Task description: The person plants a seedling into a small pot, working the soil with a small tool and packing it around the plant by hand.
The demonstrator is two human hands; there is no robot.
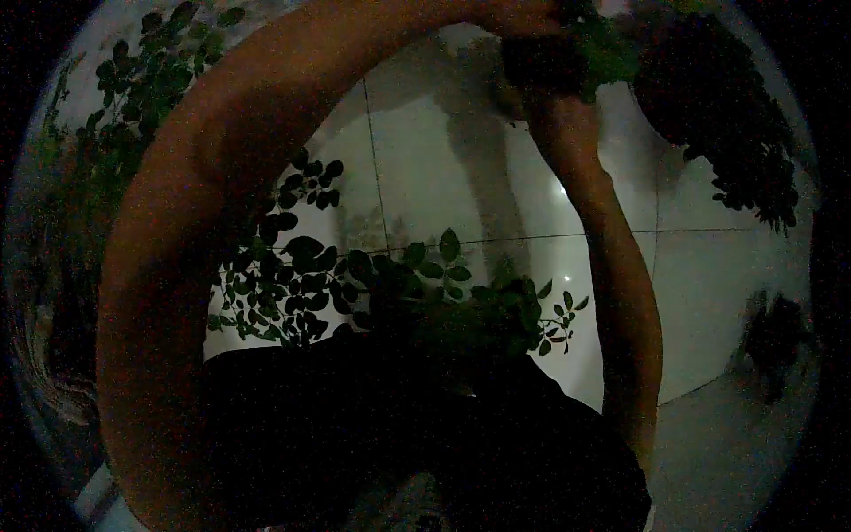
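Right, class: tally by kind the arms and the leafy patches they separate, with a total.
Arms: 2 (left arm, right arm)
Leafy patches: 3 (upper-left patch, centre patch, upper-right patch); dark clump uncounted, too dim to identify
Total: 5

1. We see the left hand [527,16] only in part, cut off by the top edge; its fingers are lost to us in the dark.
2. We cannot make out the right hand's [567,115] fingers, hidden in gloom beside green leaves [610,55].
3. The dark shape [776,341] at far right is too blurred for us to name.
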